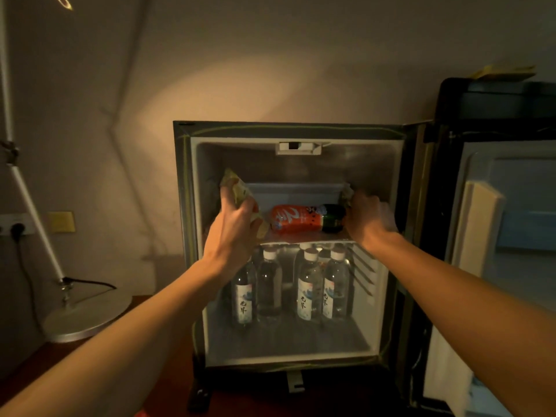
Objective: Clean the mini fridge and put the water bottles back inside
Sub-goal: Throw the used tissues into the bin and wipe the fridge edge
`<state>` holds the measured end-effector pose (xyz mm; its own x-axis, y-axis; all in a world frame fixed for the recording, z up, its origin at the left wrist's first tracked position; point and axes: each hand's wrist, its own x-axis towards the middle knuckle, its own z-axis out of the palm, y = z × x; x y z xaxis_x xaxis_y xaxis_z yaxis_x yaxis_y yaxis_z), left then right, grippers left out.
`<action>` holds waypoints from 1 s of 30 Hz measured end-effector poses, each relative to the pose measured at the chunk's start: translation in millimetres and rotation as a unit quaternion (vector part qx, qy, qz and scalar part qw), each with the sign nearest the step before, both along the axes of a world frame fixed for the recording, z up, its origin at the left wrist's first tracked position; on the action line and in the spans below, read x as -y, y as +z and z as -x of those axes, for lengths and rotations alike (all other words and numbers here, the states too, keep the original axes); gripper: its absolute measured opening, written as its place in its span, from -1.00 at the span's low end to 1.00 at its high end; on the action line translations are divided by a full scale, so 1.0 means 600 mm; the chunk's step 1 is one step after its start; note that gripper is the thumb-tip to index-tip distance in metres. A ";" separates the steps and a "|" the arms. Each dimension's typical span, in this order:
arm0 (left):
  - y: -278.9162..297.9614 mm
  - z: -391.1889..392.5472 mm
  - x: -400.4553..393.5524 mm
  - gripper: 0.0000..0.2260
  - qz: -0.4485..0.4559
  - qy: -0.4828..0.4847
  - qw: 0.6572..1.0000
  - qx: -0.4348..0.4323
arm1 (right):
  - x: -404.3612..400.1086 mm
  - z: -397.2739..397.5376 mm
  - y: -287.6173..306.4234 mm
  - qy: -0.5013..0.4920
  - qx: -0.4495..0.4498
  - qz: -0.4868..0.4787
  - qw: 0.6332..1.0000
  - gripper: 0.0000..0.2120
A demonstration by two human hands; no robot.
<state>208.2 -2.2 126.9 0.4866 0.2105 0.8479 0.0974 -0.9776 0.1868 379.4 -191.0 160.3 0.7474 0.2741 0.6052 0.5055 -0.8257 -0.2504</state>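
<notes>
Reaching into mini fridge [186, 236] upper shelf: left hand [233, 227] gripping greenish packet [240, 194], right hand [368, 219] pinching crumpled wad [346, 192], water bottles [308, 288] standing below shelf.

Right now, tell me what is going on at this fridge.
A person is reaching into the open mini fridge with both hands at the upper shelf. The left hand grips a crumpled cloth at the shelf's left side; the right hand is at the right side, holding something small that I cannot make out. An orange-labelled bottle lies on its side between them. Below, several water bottles stand upright. The door is swung open to the right.
</notes>
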 end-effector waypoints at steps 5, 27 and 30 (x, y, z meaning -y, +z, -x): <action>-0.003 0.001 0.000 -0.55 0.021 -0.002 1.000 -0.003 | 0.009 0.000 -0.004 0.001 0.060 0.084 0.995 -0.84; 0.003 0.081 0.157 -0.70 -0.019 -0.077 0.997 0.017 | 0.180 0.156 -0.073 0.152 0.202 0.003 0.967 -0.87; -0.015 0.095 0.194 -0.76 -0.010 -0.082 0.997 0.006 | 0.222 0.182 -0.106 0.166 0.171 -0.011 0.971 -0.84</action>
